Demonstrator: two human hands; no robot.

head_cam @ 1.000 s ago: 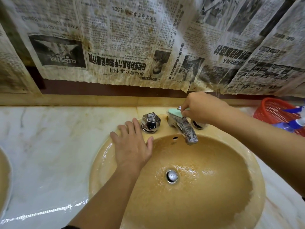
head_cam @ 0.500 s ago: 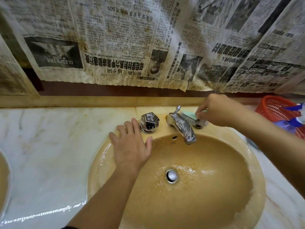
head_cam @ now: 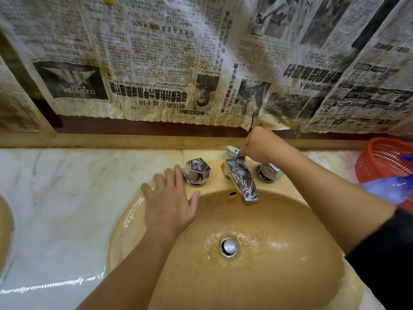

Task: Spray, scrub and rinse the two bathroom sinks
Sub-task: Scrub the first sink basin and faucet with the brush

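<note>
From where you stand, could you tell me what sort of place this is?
Most likely a bathroom vanity: a tan sink set in a marble counter, a chrome faucet with two knobs, and the edge of a second basin alongside.

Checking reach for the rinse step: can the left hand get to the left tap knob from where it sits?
Probably yes. The left hand lies flat on the sink rim, fingertips right beside the left tap knob, nothing between.

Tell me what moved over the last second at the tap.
The right hand brought the brush from beside the right knob back to the lift rod behind the spout, gripping it throughout. The left hand stayed flat on the sink rim.
</note>
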